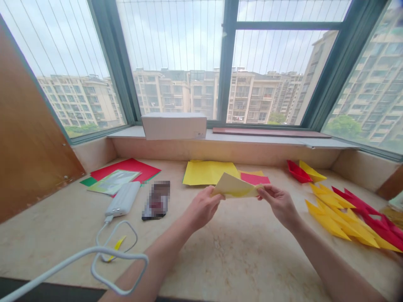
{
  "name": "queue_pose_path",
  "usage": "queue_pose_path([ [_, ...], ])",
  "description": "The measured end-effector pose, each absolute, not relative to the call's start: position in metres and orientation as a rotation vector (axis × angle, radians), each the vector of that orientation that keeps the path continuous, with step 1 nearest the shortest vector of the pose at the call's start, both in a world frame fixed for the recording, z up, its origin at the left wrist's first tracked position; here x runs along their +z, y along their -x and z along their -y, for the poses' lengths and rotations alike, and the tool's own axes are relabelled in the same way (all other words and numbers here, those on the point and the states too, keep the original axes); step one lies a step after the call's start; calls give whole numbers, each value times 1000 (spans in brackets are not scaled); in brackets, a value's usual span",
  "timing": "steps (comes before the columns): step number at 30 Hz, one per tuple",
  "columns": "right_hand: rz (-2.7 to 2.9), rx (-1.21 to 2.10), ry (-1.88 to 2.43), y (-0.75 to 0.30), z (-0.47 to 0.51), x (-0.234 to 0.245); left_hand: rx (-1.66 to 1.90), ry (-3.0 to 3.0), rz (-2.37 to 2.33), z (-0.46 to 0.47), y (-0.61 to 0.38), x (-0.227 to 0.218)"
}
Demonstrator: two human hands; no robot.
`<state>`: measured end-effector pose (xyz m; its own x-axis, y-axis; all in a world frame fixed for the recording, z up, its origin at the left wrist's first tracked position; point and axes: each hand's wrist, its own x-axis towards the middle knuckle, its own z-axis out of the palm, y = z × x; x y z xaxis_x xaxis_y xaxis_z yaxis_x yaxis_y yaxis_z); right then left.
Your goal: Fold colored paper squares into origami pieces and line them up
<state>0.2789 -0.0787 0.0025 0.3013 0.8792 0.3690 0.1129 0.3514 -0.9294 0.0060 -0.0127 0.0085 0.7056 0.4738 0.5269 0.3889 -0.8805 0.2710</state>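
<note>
A folded piece of pale yellow paper (235,187) is held up above the counter, stretched between my two hands. My left hand (205,205) pinches its left end between thumb and fingers. At the opposite end, the fingertips of my right hand (279,202) are closed on the paper's corner. Behind it lie a flat yellow sheet (209,173) and a smaller red piece of paper (254,178). Several folded yellow paper boats (333,218) stand in a cluster right of my right hand, alongside red ones (371,212).
A white power bank (123,199) with a looped white cable (94,250) lies at left, near a pixelated dark object (156,200). Red sheets (143,168) and a clear packet (115,181) sit behind. A white box (174,127) stands on the window ledge (252,139).
</note>
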Motion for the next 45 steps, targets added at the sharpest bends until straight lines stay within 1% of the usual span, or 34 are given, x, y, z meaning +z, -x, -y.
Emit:
queue_pose_path([
  [7, 1248, 707, 1121, -278, 81, -6, 892, -2499, -463, 15, -7, 10],
  [11, 1174, 719, 1054, -281, 83, -4, 886, -2309, -280, 18, -12, 12],
  [16, 1058, 658, 949, -275, 86, -1, 912, -2253, -287, 21, -15, 8],
  [22, 1062, 511, 1043, -275, 85, -6, 1036, -2211, -267, 22, -18, 1],
  [25, 1115, 498, 1112, -279, 84, -12, 1084, -2206, -296, 23, -18, 2],
  [29, 1266, 479, 1204, -282, 88, -16, 1075, -2221, -296, 23, -14, 8],
  [33, 1497, 308, 1270, -287, 93, -14, 1062, -2286, -253, 18, -8, 9],
  [37, 1709, 188, 1361, -296, 95, -11, 966, -2500, -274, 13, -3, 11],
  [42, 1783, 161, 1408, -307, 99, -11, 763, -2818, -286, 4, -1, 28],
  [45, 1785, 212, 1481, -303, 105, -5, 866, -2801, -453, -2, 1, 24],
])
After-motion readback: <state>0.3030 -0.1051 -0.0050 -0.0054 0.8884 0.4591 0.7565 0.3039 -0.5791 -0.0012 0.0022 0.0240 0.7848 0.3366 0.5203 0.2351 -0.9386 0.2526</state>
